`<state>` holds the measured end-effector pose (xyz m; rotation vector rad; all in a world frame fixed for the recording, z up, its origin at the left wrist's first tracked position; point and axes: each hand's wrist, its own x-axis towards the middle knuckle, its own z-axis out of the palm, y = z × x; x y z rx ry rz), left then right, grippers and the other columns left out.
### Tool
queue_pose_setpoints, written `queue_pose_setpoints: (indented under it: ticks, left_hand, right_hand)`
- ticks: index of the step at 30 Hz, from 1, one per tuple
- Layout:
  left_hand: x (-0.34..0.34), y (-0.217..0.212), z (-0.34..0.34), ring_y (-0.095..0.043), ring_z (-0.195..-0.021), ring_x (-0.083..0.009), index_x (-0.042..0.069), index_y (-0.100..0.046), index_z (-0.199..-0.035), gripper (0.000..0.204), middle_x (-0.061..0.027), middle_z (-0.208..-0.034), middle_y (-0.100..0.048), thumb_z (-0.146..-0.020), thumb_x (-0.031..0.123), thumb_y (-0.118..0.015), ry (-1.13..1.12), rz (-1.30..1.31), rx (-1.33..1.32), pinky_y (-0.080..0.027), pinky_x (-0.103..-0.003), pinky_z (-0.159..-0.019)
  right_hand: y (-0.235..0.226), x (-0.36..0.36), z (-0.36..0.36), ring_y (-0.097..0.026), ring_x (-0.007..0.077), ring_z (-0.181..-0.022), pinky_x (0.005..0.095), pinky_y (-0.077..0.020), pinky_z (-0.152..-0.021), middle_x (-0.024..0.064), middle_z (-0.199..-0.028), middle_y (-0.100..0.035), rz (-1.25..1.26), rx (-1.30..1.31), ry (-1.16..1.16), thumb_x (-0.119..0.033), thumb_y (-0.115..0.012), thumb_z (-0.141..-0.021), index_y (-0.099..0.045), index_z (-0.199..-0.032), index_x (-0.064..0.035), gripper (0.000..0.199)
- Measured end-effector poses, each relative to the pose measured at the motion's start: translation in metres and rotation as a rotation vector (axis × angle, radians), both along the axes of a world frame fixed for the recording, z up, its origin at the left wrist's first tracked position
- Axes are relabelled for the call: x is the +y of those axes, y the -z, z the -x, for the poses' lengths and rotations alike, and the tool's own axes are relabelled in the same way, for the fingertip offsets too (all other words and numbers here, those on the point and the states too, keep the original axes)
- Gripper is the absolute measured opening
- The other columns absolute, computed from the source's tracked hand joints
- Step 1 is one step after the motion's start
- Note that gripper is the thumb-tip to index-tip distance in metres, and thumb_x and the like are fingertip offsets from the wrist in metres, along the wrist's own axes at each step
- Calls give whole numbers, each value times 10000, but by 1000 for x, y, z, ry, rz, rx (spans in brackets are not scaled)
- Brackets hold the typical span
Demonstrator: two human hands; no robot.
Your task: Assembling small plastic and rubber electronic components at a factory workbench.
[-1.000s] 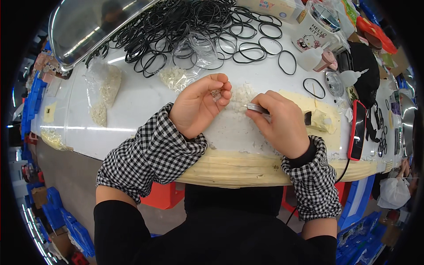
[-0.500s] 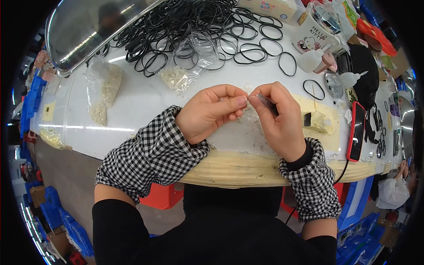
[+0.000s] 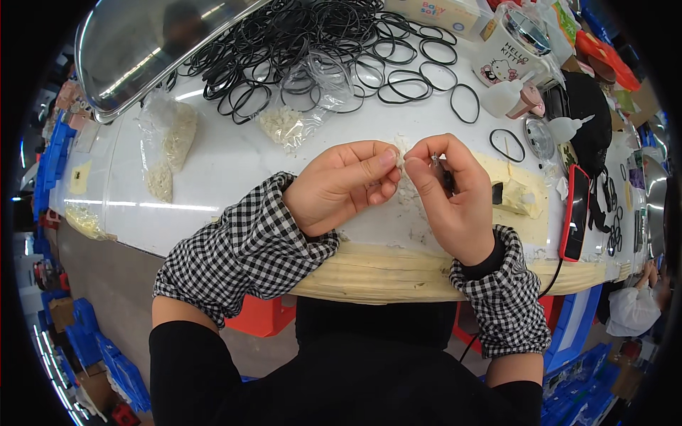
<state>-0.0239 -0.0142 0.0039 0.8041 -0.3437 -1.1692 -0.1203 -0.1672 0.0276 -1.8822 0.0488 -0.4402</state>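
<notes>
Above the white tabletop (image 3: 234, 170) my two hands meet, fingertips almost touching. My left hand (image 3: 344, 181) is closed in a pinch, thumb against forefinger. A tiny pale piece seems to show at its fingertips, too small to name. My right hand (image 3: 458, 202) is curled with thumb and forefinger close together. Tucked in its fingers is a small dark tool with a metal tip (image 3: 445, 174), mostly hidden by the hand. Pale crumbs (image 3: 410, 195) lie on the table under the hands. Beyond my left hand rests a clear plastic bag of small pale pieces (image 3: 284, 128).
Another bag of pale pieces (image 3: 179, 138) lies at left. A heap of black rubber rings (image 3: 284, 46) fills the back beside a shiny metal cover (image 3: 135, 53). At right are a yellow block (image 3: 522, 199), a red-edged phone (image 3: 577, 213), a squeeze bottle (image 3: 499, 98) and a white tub (image 3: 515, 50).
My right hand's fingers have shifted and drawn slightly away from the left fingertips, showing more of the dark tool. My left hand stays nearly where it was.
</notes>
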Motion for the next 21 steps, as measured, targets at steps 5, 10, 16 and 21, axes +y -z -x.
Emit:
queue_pose_setpoints:
  ticks: [5, 10, 16, 21]
  left_hand:
    - [1, 0, 0, -448, -744, -58, 13, -546, -1036, 239, 14, -852, -512, -976, 226, -456, 23, -9, -5, -383, -176, -624]
    - [2, 5, 0, -466, -750, -61, 22, -554, -1013, 240, 13, -839, -529, -978, 237, -454, 43, 5, -56, -395, -176, -639]
    - [1, -2, 4, -487, -764, -65, 42, -561, -974, 191, 9, -846, -544, -967, 217, -484, -42, -59, -91, -415, -181, -694]
    - [1, 3, 2, -512, -733, -56, 47, -585, -975, 152, 20, -831, -565, -946, 187, -533, -78, 5, -41, -439, -187, -684]
  right_hand:
    - [-2, -3, -3, -514, 98, -629, 206, -375, -488, 39, -791, -562, 155, -124, -36, 8, -652, -786, -609, -900, -25, 126]
    - [0, -8, -2, -476, 80, -573, 216, -328, -438, 27, -791, -555, 222, -113, -26, 6, -667, -763, -609, -884, -44, 143]
    - [1, -4, -2, -481, 89, -574, 217, -341, -446, 25, -770, -536, 243, -116, 17, -4, -660, -771, -581, -860, -37, 124]
    - [1, -2, -2, -503, 97, -603, 216, -366, -464, 33, -775, -537, 218, -101, -2, 5, -652, -778, -581, -871, -28, 121]
